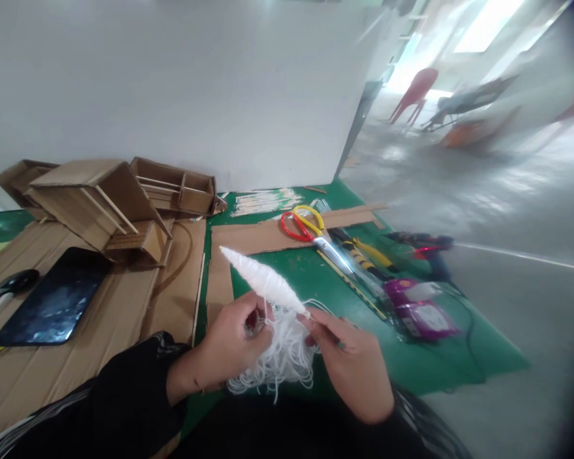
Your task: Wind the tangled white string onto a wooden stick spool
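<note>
Pinching string (287, 350) with left hand (234, 338), wrapped stick (263, 278) at four-o'clock tip with right hand (351, 349); probably light, soft; hold by ends.

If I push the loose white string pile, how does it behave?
The loose white string is probably floppy, as its loops bend freely. Likely light, since the strands look thin. May tangle, given how they overlap.

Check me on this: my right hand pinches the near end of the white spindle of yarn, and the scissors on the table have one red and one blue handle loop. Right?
One slip: the head view shows the scissors with red and yellow handle loops, not blue. The right hand does pinch the near end of the white spindle of yarn.
</note>
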Tool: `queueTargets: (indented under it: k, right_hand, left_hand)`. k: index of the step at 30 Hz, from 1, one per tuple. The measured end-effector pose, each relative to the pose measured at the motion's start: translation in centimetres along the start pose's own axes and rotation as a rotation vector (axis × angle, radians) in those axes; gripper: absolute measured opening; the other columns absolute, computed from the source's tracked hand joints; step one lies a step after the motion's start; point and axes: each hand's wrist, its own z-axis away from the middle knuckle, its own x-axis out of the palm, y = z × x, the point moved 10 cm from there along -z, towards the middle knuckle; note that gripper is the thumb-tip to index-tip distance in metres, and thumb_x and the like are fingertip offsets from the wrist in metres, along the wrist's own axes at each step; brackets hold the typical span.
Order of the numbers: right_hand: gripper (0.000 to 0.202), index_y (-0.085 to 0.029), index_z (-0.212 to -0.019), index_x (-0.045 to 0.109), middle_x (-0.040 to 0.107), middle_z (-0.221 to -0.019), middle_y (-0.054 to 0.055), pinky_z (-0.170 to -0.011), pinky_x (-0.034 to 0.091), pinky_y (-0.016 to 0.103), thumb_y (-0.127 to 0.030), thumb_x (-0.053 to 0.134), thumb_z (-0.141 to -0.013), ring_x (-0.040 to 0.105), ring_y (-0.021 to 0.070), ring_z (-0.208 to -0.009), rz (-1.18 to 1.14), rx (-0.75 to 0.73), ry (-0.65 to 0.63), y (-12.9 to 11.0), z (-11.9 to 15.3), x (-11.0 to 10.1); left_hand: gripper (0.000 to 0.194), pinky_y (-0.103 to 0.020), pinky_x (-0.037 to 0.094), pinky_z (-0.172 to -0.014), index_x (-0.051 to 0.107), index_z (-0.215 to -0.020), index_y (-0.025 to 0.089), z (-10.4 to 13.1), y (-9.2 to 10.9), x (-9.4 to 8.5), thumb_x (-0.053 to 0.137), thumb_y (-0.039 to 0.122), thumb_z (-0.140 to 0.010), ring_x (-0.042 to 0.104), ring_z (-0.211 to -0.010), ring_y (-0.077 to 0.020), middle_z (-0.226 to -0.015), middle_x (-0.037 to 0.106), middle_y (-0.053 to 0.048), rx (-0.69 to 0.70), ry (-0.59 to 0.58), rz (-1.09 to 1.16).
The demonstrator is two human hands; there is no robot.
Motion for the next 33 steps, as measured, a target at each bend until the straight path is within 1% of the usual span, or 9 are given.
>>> queueTargets:
  k: [3, 7, 12, 17, 21, 24, 27, 30, 33]
  right_hand:
    - [0.021, -0.023, -0.093, 0.072, 0.068, -0.064, -0.001, -0.058, 0.048, 0.025, -0.033, 0.052, -0.092, 0.062, 0.0148, -0.056, -0.062, 0.034, -0.054, 0.0, 0.2, 1.1]
    - [0.021, -0.021, -0.089, 0.064, 0.063, -0.063, -0.002, -0.053, 0.045, 0.023, -0.035, 0.049, -0.094, 0.058, 0.0131, -0.053, -0.171, 0.099, -0.147, -0.1, 0.4, 2.7]
    - [0.019, -0.022, -0.088, 0.05, 0.059, -0.065, -0.003, -0.051, 0.042, 0.022, -0.034, 0.04, -0.098, 0.055, 0.0119, -0.05, -0.278, 0.12, -0.232, -0.5, 0.5, 4.0]
    - [0.017, -0.022, -0.087, 0.048, 0.057, -0.067, -0.002, -0.048, 0.038, 0.022, -0.031, 0.038, -0.098, 0.054, 0.013, -0.056, -0.343, 0.082, -0.306, -1.1, 0.5, 4.8]
    - [0.017, -0.021, -0.086, 0.051, 0.053, -0.067, -0.003, -0.053, 0.04, 0.023, -0.033, 0.043, -0.096, 0.05, 0.0129, -0.058, -0.394, 0.065, -0.307, -1.3, 0.4, 4.8]
    - [0.017, -0.02, -0.087, 0.053, 0.054, -0.067, -0.003, -0.053, 0.04, 0.022, -0.036, 0.05, -0.092, 0.049, 0.0122, -0.058, -0.418, 0.113, -0.3, -1.1, 0.3, 5.0]
    - [0.017, -0.019, -0.085, 0.057, 0.056, -0.067, -0.002, -0.053, 0.041, 0.021, -0.035, 0.054, -0.09, 0.05, 0.012, -0.059, -0.383, 0.161, -0.259, -0.7, 0.2, 5.0]
    - [0.019, -0.019, -0.079, 0.058, 0.055, -0.065, -0.002, -0.053, 0.04, 0.021, -0.033, 0.052, -0.09, 0.049, 0.0121, -0.059, -0.372, 0.191, -0.22, -0.5, 0.1, 5.0]
    - [0.022, -0.019, -0.077, 0.056, 0.053, -0.064, -0.002, -0.052, 0.04, 0.021, -0.034, 0.05, -0.092, 0.048, 0.0119, -0.058, -0.382, 0.218, -0.216, -0.2, 0.2, 5.3]
  left_hand:
    - [0.001, -0.025, 0.042, -0.062, 0.056, -0.079, 0.018, -0.1, -0.4, -0.2, 0.056, 0.017, -0.079, 0.052, -0.064, -0.0127, -0.07, 0.056, 0.001, -0.042, 0.03, 0.014]
    - [0.01, -0.023, 0.041, -0.059, 0.051, -0.073, 0.018, -0.1, -0.5, -0.1, 0.058, 0.021, -0.08, 0.051, -0.062, -0.012, -0.067, 0.054, 0.002, -0.061, 0.048, 0.057]
    - [0.004, -0.025, 0.045, -0.063, 0.055, -0.082, 0.017, 0.1, -1.5, 0.4, 0.057, 0.02, -0.08, 0.056, -0.066, -0.0137, -0.073, 0.06, 0.0, -0.117, 0.044, 0.135]
    - [0.009, -0.025, 0.045, -0.062, 0.056, -0.086, 0.018, 0.3, -2.1, 0.5, 0.058, 0.024, -0.08, 0.058, -0.066, -0.0145, -0.074, 0.063, 0.0, -0.138, 0.056, 0.096]
    - [0.015, -0.026, 0.043, -0.059, 0.056, -0.084, 0.018, 0.5, -2.4, 0.3, 0.061, 0.032, -0.08, 0.058, -0.064, -0.0153, -0.071, 0.063, 0.0, -0.164, 0.051, 0.005]
    - [0.023, -0.026, 0.043, -0.059, 0.057, -0.088, 0.019, 0.4, -2.2, 0.4, 0.065, 0.038, -0.079, 0.059, -0.066, -0.0159, -0.074, 0.065, 0.0, -0.163, 0.028, -0.004]
    - [0.03, -0.026, 0.043, -0.059, 0.057, -0.088, 0.019, 0.5, -2.3, 0.4, 0.067, 0.045, -0.077, 0.059, -0.066, -0.0164, -0.075, 0.064, -0.001, -0.178, 0.031, -0.005]
    - [0.029, -0.026, 0.042, -0.058, 0.055, -0.081, 0.018, 0.5, -2.5, 0.4, 0.066, 0.046, -0.078, 0.055, -0.063, -0.015, -0.069, 0.06, 0.0, -0.184, 0.058, -0.012]
    - [0.027, -0.026, 0.042, -0.058, 0.052, -0.079, 0.018, 0.6, -2.6, 0.5, 0.066, 0.042, -0.079, 0.053, -0.063, -0.014, -0.07, 0.056, 0.0, -0.183, 0.069, 0.009]
